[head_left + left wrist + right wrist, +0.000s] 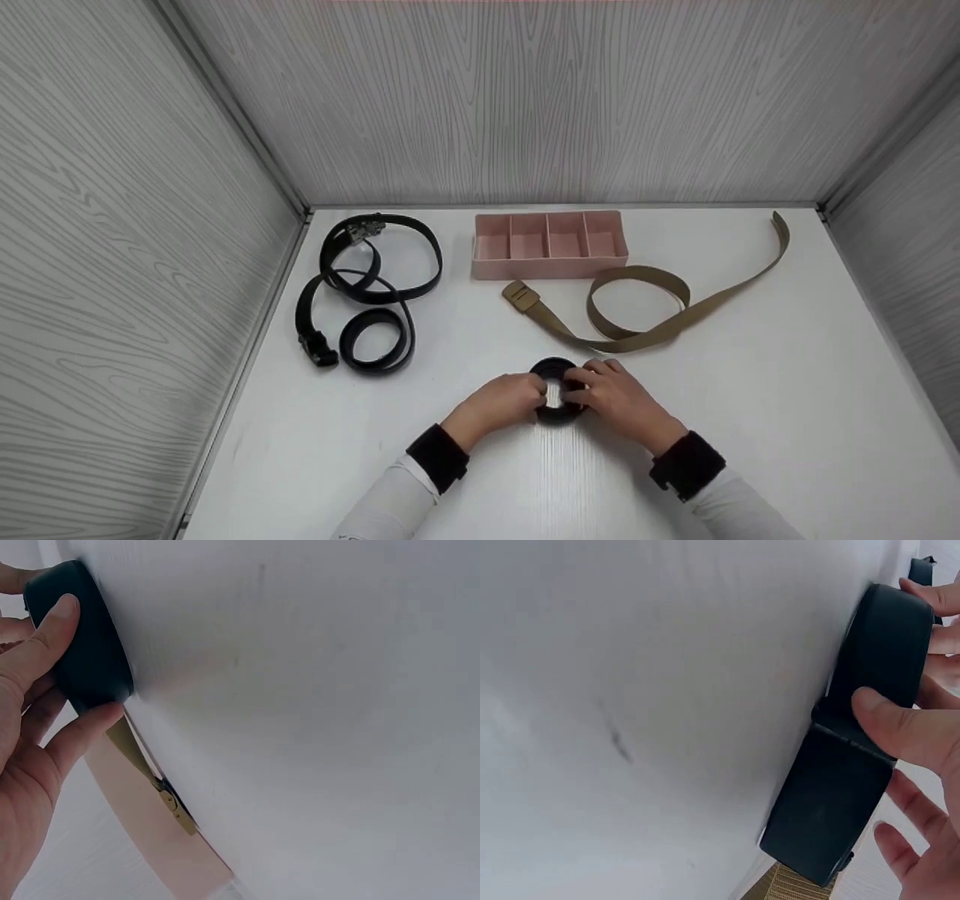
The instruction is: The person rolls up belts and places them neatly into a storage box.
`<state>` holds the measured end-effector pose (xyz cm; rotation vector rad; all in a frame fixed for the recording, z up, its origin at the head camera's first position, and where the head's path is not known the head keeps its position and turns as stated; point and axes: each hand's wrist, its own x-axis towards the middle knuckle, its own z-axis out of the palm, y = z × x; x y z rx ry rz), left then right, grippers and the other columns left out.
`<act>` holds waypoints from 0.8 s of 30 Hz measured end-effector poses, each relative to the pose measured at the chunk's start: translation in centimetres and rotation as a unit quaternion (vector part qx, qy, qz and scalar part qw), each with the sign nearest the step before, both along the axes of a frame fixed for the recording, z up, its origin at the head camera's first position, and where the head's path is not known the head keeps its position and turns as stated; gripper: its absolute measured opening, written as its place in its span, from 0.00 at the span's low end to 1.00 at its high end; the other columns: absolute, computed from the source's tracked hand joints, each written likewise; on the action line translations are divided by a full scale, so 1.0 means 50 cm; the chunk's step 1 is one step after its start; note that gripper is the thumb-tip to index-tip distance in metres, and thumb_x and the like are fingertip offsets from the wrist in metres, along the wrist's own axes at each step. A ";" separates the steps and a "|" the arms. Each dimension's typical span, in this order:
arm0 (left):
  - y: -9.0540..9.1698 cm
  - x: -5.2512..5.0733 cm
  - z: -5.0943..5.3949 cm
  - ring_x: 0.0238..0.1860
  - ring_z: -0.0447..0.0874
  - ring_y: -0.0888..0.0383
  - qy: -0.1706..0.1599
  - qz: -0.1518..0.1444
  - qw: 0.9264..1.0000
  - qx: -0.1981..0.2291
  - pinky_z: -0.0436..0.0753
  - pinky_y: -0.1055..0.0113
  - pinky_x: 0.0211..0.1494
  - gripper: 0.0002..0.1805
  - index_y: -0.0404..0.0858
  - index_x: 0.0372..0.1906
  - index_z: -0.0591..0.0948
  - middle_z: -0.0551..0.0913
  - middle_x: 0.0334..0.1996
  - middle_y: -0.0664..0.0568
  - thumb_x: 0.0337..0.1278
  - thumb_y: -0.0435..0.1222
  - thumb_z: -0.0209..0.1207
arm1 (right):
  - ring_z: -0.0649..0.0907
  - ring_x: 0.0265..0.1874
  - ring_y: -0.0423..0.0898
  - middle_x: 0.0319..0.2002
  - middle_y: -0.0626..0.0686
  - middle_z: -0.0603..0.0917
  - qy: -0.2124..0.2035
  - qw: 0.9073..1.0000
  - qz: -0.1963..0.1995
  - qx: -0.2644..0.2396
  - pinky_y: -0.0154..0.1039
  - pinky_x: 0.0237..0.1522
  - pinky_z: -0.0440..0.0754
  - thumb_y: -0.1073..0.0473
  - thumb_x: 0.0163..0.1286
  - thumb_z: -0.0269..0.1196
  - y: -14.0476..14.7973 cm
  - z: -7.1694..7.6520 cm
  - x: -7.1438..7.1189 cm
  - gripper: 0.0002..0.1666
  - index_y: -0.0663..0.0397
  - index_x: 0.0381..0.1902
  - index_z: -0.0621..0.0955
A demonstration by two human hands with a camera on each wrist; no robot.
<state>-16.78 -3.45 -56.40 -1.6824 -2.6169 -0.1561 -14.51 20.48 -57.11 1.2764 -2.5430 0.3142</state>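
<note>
A black belt (553, 365) stands coiled into a tight ring on the white table, between both hands. On its left side, my left hand (504, 401) grips the coil, with the thumb on the outer face in the left wrist view. My right hand (621, 401) holds the opposite side. Its thumb presses the outer layer of the coiled belt (885, 645) in the right wrist view, beside a flat, straight black section (825, 802). Some fingers of both hands reach into the ring's opening and are partly hidden.
Two loosely looped black belts (390, 298) lie at the left with metal buckles. Behind the hands stretches a tan webbing belt (675, 321). A pink tray (551, 268) with several compartments stands near the back wall (525, 105). Grey panels flank the table.
</note>
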 end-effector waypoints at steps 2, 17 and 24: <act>-0.001 0.000 0.001 0.30 0.76 0.62 0.011 -0.005 1.000 -0.002 0.77 0.71 0.34 0.04 0.43 0.26 0.85 0.81 0.32 0.57 0.46 0.30 0.67 | 0.76 0.39 0.49 0.43 0.48 0.80 -0.007 1.000 0.013 -0.012 0.45 0.38 0.75 0.61 0.53 0.71 -0.002 -0.002 -0.001 0.13 0.43 0.38 0.88; 0.031 0.045 -0.001 0.31 0.81 0.58 0.100 0.058 0.993 -0.026 0.82 0.58 0.43 0.04 0.45 0.26 0.85 0.81 0.28 0.56 0.54 0.35 0.64 | 0.70 0.26 0.45 0.30 0.47 0.76 -0.004 1.000 0.025 -0.016 0.39 0.30 0.71 0.67 0.51 0.69 -0.027 0.008 -0.008 0.08 0.47 0.27 0.86; 0.029 0.033 0.005 0.30 0.82 0.58 0.016 0.068 0.997 -0.019 0.81 0.61 0.44 0.09 0.44 0.24 0.84 0.82 0.26 0.58 0.48 0.43 0.70 | 0.75 0.32 0.47 0.38 0.50 0.81 -0.034 0.997 0.033 -0.056 0.41 0.36 0.76 0.70 0.49 0.69 -0.019 0.003 -0.006 0.12 0.51 0.32 0.88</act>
